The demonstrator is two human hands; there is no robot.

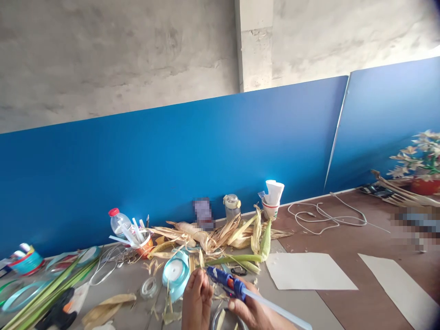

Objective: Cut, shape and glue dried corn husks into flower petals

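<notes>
head view: both hands at 6 o'clock of frame, low over the bench [347, 300].
right hand [252, 312]: closed around the grip of the blue glue gun [225, 280], nozzle aimed to 10 o'clock.
glue stick [277, 309]: pokes out of the gun's back toward 4 o'clock.
left hand [197, 299]: fingers curled tight, just at the nozzle; can't tell what it pinches.
ribbon spool [175, 272]: 11 o'clock of left hand, close.
corn husks [206, 236]: piled at 12 o'clock of the gun.
paper sheet [307, 270]: 2 o'clock of right hand, flat.
</notes>
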